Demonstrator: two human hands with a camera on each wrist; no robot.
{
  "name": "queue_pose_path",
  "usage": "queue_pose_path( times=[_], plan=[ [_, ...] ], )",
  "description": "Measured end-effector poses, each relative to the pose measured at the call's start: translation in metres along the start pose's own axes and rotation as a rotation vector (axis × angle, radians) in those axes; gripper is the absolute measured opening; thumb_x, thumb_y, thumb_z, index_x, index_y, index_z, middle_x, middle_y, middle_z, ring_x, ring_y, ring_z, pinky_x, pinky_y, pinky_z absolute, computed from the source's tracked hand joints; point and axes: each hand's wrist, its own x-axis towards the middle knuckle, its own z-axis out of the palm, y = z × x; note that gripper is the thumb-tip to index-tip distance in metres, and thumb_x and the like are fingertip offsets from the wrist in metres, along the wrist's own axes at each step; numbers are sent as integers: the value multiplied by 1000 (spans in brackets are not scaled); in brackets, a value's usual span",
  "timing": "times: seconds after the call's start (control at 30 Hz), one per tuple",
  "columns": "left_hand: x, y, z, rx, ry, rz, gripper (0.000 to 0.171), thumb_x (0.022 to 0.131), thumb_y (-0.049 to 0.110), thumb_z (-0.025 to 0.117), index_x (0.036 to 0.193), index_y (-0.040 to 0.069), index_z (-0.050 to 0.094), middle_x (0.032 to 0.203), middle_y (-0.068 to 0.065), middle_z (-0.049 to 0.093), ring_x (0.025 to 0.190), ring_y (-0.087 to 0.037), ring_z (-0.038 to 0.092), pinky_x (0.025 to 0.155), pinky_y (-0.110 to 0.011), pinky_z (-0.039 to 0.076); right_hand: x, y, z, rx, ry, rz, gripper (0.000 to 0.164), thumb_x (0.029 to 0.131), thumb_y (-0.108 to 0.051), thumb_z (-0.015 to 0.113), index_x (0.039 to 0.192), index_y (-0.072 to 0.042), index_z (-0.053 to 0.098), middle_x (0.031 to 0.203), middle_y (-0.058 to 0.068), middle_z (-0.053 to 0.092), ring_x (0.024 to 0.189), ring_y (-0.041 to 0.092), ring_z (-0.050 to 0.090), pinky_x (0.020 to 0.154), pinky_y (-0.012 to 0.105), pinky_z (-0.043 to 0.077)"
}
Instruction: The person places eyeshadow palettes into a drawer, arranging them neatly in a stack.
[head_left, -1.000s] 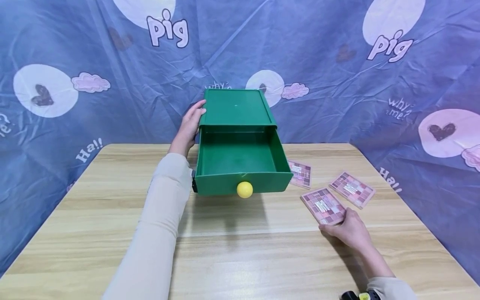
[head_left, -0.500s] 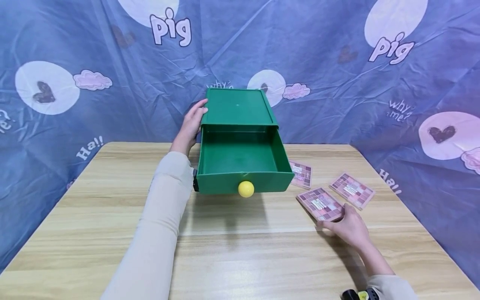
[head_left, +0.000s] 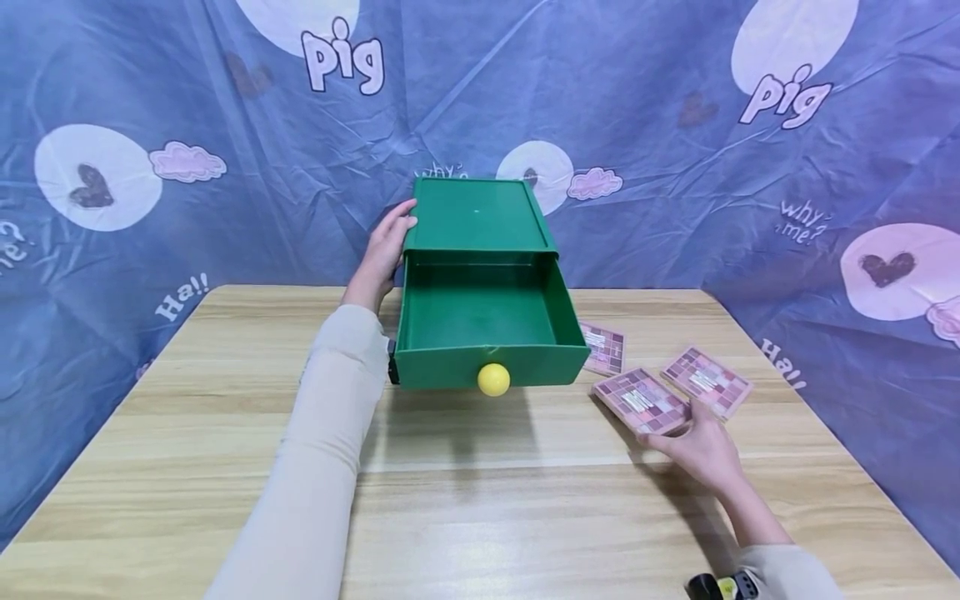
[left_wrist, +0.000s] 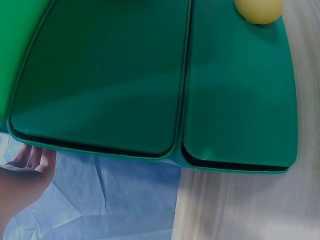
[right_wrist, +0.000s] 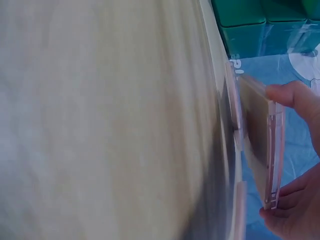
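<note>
A green drawer box [head_left: 480, 212] stands mid-table with its top drawer [head_left: 480, 312] pulled out and a yellow round knob [head_left: 493, 380] on the front. My left hand [head_left: 384, 254] rests against the box's left side, fingertips at the upper edge; in the left wrist view the left hand [left_wrist: 27, 180] shows by the green wall. On the right, my right hand [head_left: 701, 450] pinches a pink eyeshadow palette [head_left: 641, 400] by its near edge. The right wrist view shows this palette [right_wrist: 260, 135] raised off the table, thumb on one end and fingers on the other.
A second eyeshadow palette [head_left: 707, 381] lies flat just right of the held one. Another palette [head_left: 603, 348] lies beside the box, partly hidden by the drawer. A blue printed cloth [head_left: 637, 83] hangs behind the wooden table [head_left: 225, 433].
The right hand has lifted the near palette off the table, shifting it slightly away and to the left. The left hand and the drawer box stay in place.
</note>
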Motion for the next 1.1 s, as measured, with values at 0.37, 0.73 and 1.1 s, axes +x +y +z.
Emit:
queue_pose_path(
  times=[0.37, 0.73, 1.1],
  plan=[
    [0, -2, 1, -14, 7, 0, 40, 87, 22, 47, 127, 22, 45, 126, -1, 38, 107, -16, 40, 87, -36, 33, 9, -9, -17, 27, -37, 24, 103, 62, -47, 71, 124, 18, 22, 113, 36, 37, 98, 50, 37, 82, 56, 28],
    [-1, -1, 1, -2, -4, 2, 40, 87, 24, 47, 127, 23, 45, 127, -1, 37, 108, -16, 39, 88, -37, 32, 22, -24, -41, 133, 13, -30, 98, 68, -32, 71, 130, 15, 11, 121, 37, 31, 105, 48, 32, 86, 56, 25],
    [0, -1, -1, -6, -10, 11, 40, 87, 23, 46, 127, 22, 44, 126, -2, 38, 108, -16, 40, 88, -37, 33, 39, -46, -63, 198, -27, -85, 97, 72, -28, 69, 132, 13, 5, 126, 34, 26, 107, 42, 31, 89, 53, 23]
  ],
)
